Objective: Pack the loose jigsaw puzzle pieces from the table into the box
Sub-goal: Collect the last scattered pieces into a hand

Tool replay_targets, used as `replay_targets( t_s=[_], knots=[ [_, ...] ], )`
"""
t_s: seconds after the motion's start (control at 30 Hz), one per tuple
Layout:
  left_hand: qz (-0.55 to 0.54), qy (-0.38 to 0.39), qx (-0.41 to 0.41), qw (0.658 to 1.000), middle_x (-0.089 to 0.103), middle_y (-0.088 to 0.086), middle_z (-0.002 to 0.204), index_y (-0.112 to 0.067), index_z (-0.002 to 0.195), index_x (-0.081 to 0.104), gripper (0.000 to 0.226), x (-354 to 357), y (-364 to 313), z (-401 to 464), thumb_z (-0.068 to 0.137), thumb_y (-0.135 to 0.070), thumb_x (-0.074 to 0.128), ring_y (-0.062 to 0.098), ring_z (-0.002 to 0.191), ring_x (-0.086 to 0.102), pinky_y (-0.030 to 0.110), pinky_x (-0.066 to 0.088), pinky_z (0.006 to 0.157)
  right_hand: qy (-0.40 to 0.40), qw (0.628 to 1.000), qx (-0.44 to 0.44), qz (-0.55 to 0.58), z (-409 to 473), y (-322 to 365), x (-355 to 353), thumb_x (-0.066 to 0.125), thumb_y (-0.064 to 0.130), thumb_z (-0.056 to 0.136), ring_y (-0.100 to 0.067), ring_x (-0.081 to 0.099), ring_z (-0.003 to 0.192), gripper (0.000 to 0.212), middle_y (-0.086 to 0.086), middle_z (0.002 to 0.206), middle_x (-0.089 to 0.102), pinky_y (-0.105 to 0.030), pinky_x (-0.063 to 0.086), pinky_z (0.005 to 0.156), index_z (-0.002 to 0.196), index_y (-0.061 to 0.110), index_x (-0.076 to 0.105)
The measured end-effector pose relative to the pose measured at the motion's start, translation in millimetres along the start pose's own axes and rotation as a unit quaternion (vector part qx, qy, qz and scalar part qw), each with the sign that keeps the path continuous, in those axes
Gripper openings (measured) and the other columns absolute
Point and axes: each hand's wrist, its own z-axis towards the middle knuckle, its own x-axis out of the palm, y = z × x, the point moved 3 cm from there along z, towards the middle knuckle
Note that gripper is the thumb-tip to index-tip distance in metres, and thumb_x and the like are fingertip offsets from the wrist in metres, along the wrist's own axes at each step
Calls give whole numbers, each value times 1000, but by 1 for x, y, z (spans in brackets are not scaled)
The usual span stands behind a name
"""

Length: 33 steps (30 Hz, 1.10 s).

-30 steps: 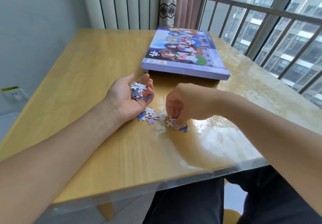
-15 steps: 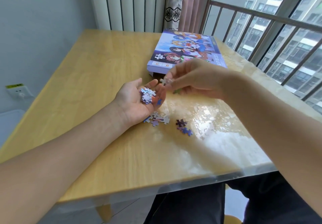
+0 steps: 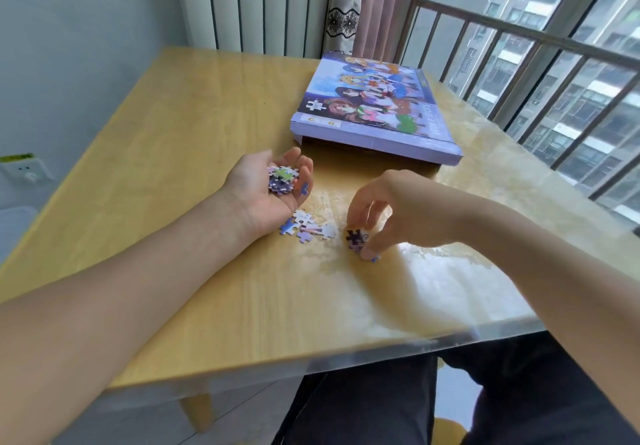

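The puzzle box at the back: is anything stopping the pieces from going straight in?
Yes. The lid sits on the puzzle box, with only a dark gap showing under its near edge, so it covers the opening. The bare table lies clear between the left hand, cupping a pile of pieces, and the box.

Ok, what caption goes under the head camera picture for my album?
Left hand cups gathered pieces while right hand pinches more off the table.
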Motion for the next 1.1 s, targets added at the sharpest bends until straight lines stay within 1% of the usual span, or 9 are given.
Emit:
replay_targets(
  t_s=[0.13, 0.3, 0.43, 0.57, 0.7, 0.87, 0.97, 1.03, 1.1],
  knots=[
    [6, -4, -6, 1000, 63, 16, 78, 2, 97, 61, 40, -1, 0, 1, 106, -29, 38, 23, 68, 62, 25, 55, 52, 29, 1000, -8, -4, 5, 2, 0, 94, 36, 64, -3, 65, 83, 31, 17, 83, 68, -10, 47, 62, 87, 32, 73],
    [31, 14, -8, 999, 62, 20, 97, 3, 106, 59, 27, 2, 1, -2, 103, -20, 46, 26, 85, 65, 28, 57, 62, 26, 999, -24, 3, 4, 2, 0, 92, 33, 67, -2, 65, 79, 27, 13, 84, 70, -10, 47, 61, 85, 31, 72],
    [17, 26, 0, 1000, 65, 22, 90, 4, 107, 59, 24, 3, -1, -2, 102, -17, 48, 28, 90, 67, 28, 59, 68, 30, 998, -35, 38, 1, 1, 1, 92, 26, 69, -4, 68, 74, 25, 11, 79, 74, -24, 55, 70, 83, 27, 71],
    [2, 34, -8, 999, 65, 24, 97, 4, 110, 59, 30, 2, -1, -1, 105, -21, 44, 30, 90, 68, 31, 60, 70, 44, 996, -43, 66, 0, 2, 3, 93, 23, 67, -9, 70, 74, 27, 12, 75, 74, -33, 59, 72, 80, 27, 70],
    [-4, 33, -9, 999, 66, 24, 97, 4, 109, 60, 34, 1, 0, -1, 107, -21, 37, 30, 88, 68, 34, 61, 72, 62, 992, -41, 101, 0, 1, 6, 93, 18, 66, -11, 70, 72, 33, 9, 77, 74, -23, 55, 62, 92, 25, 74],
    [6, 34, -16, 999, 66, 22, 92, 3, 107, 62, 35, 1, 0, -3, 107, -18, 34, 27, 87, 66, 32, 61, 68, 83, 993, -34, 83, 3, 4, 4, 92, 19, 69, -13, 71, 77, 27, 9, 80, 76, -37, 60, 79, 92, 23, 77],
    [13, 49, -34, 998, 65, 21, 92, 1, 105, 62, 34, 3, 2, -5, 106, -17, 34, 27, 84, 66, 33, 60, 64, 89, 993, -31, 71, 3, 5, 4, 91, 21, 70, -10, 70, 78, 24, 10, 81, 75, -39, 59, 80, 89, 24, 76],
    [17, 52, -40, 998, 65, 21, 91, 1, 103, 63, 33, 3, 3, -5, 105, -16, 34, 28, 80, 67, 34, 60, 63, 84, 994, -34, 64, 2, 5, 4, 90, 22, 71, -8, 69, 77, 21, 10, 82, 75, -37, 58, 78, 87, 25, 76],
    [22, 50, -40, 998, 66, 21, 91, 0, 103, 63, 32, 3, 3, -5, 104, -14, 34, 29, 77, 68, 34, 60, 60, 76, 994, -42, 64, 1, 6, 4, 90, 20, 72, -7, 69, 76, 21, 10, 81, 76, -28, 57, 74, 85, 25, 75]
  ],
)
